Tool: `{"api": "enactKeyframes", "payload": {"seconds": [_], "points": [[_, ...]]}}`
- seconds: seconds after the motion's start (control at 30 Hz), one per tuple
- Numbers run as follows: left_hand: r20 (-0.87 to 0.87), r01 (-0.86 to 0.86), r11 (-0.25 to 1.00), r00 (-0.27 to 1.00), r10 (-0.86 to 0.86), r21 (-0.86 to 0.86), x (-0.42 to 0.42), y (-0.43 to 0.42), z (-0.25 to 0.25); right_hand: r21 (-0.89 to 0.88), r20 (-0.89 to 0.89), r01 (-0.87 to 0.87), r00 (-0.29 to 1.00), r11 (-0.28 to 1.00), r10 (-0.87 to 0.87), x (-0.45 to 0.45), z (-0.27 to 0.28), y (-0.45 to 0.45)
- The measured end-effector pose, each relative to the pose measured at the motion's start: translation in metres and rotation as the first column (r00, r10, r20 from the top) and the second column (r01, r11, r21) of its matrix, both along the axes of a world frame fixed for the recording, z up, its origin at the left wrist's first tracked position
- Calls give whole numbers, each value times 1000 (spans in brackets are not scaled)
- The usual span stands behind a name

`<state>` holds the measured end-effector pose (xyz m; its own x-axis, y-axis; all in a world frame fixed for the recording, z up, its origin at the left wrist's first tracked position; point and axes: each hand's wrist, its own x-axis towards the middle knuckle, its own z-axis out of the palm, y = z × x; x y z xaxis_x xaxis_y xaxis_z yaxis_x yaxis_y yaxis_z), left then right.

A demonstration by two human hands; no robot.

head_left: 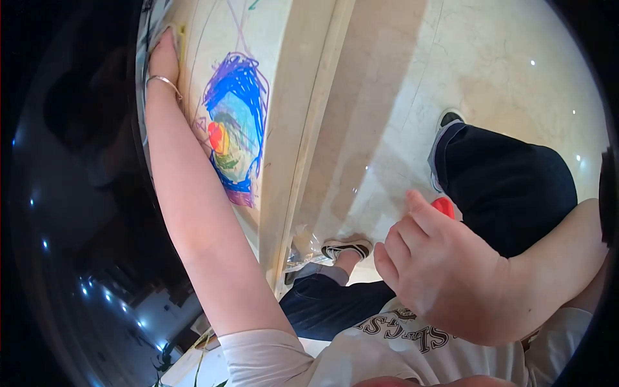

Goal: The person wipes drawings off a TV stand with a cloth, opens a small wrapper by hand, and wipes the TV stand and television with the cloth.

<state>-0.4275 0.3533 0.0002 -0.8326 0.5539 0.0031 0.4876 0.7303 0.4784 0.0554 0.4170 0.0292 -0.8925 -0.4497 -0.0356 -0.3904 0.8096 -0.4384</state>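
My left hand [166, 53] reaches far along the pale cabinet top [274, 122], close to the dark glossy screen, with a bracelet [166, 84] on its wrist. Something whitish lies at its fingers, too small to name, and the fingers do not show clearly. Beside my left forearm there is a colourful scribble [250, 74] in blue, purple, red, yellow and green on the cabinet top. My right hand [432, 258] is held up before my chest, fingers curled. A smooth red object [443, 207] sticks out of it; the rest is hidden in the hand.
A large dark glossy screen [84, 180] stands along the left, reflecting lights. A narrow yellow strip [182, 40] is beside my left hand. The cabinet's front edge drops to a shiny tiled floor [400, 97]. Clear plastic [300, 245] lies by my shoe, and leaves show at bottom left.
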Motion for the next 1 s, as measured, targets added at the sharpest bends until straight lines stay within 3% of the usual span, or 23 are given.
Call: {"api": "enactKeyframes", "payload": {"seconds": [0.07,0.1,0.2,0.23,0.27,0.37,0.73,1.0], "points": [[-41,243,962,967,-250,-127,9,11,6,-6,38,-46,998,999,46,-3,5,6],[-87,268,947,954,-286,-180,18,12,9,-2,71,-59,996,998,59,-4,5,8],[-197,82,996,977,-85,-23,-12,6,-9,-3,91,-52,994,999,52,1,3,11],[-169,-109,993,979,115,47,-14,6,-8,-3,86,-40,995,999,40,3,2,13],[152,-256,957,960,235,134,-36,5,-11,-5,98,-46,994,999,46,4,2,17],[262,-526,843,834,485,115,-49,23,-6,-10,143,-45,989,999,46,5,5,33],[222,-485,855,868,445,184,-103,62,-4,-32,210,-3,978,999,10,16,-7,68],[215,-461,867,881,422,187,-128,80,2,-149,258,92,965,984,-51,10,-16,86]]}}
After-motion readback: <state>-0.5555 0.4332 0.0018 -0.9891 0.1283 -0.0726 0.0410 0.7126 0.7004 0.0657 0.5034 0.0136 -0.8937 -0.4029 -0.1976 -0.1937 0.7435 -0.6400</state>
